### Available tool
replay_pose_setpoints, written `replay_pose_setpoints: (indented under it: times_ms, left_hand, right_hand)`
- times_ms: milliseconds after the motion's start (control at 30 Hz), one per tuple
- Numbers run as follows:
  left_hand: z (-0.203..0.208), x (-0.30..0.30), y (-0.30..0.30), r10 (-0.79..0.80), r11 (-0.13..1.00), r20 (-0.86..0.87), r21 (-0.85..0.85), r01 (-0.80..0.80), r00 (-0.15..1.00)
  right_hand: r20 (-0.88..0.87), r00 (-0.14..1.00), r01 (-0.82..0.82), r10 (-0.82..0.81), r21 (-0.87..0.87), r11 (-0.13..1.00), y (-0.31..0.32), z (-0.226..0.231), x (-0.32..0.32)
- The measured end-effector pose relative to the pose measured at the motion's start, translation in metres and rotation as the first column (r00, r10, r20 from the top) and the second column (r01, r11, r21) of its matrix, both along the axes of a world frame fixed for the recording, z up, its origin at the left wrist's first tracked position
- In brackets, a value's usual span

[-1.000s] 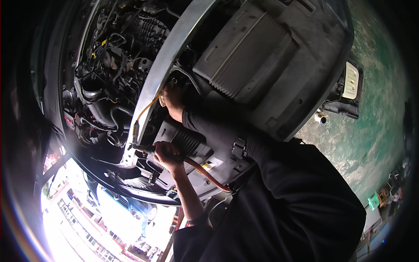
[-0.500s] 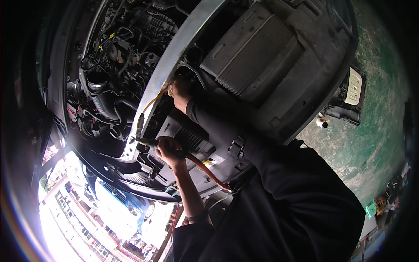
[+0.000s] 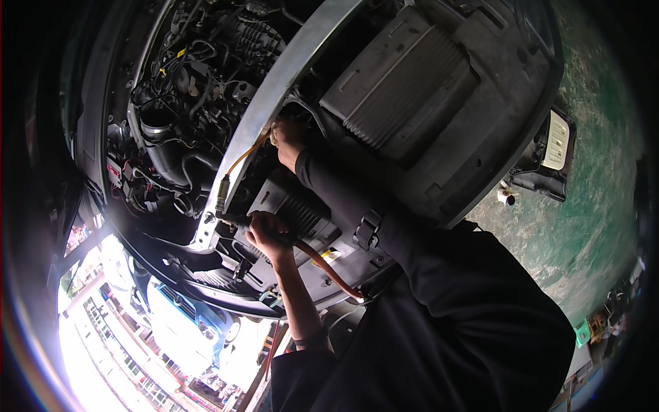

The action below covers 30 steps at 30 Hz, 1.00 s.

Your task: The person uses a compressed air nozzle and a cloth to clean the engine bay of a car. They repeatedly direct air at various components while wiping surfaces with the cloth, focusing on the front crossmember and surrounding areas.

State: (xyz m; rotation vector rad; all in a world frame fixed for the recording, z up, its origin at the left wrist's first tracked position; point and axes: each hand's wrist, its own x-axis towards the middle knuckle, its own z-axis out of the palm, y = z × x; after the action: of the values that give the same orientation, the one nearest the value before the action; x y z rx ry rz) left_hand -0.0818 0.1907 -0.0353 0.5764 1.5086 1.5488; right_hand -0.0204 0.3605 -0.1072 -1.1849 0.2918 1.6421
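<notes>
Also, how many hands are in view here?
2: the left hand grips the black tool; the right hand is farther up, beside the silver bar, at the yellow tube.

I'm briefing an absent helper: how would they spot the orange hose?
Find the silvery metal bar curving across the engine bay. Near its lower end, the left hand grips a dark tool; the hose runs from beside that hand toward the picture's lower right. Orange-red, it is far thicker than the amber tube leading to the right hand.
</notes>
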Motion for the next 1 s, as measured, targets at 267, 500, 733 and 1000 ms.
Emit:
replay_pose_setpoints:
  times_ms: [267, 500, 733, 1000]
  left_hand:
    - [0.001, 0.001, 0.002, 0.027, 0.999, 0.000, -0.029, -0.027, 1.000]
    - [0.003, 0.000, 0.006, 0.067, 0.996, 0.060, -0.067, -0.063, 0.996]
    - [0.003, -0.002, 0.004, 0.071, 0.995, 0.085, -0.070, -0.065, 0.994]
    - [0.008, 0.005, 0.005, 0.067, 0.995, 0.050, -0.075, -0.063, 0.996]
  right_hand:
    - [0.079, 0.985, -0.157, 0.154, 0.028, 0.987, -0.010, -0.007, 0.001]
    - [0.266, 0.952, -0.189, 0.153, 0.114, 0.975, -0.013, 0.008, 0.006]
    - [0.307, 0.930, -0.233, 0.202, 0.065, 0.970, -0.015, 0.018, 0.008]
    - [-0.225, 0.970, 0.145, -0.094, 0.220, 0.965, -0.001, -0.028, -0.023]
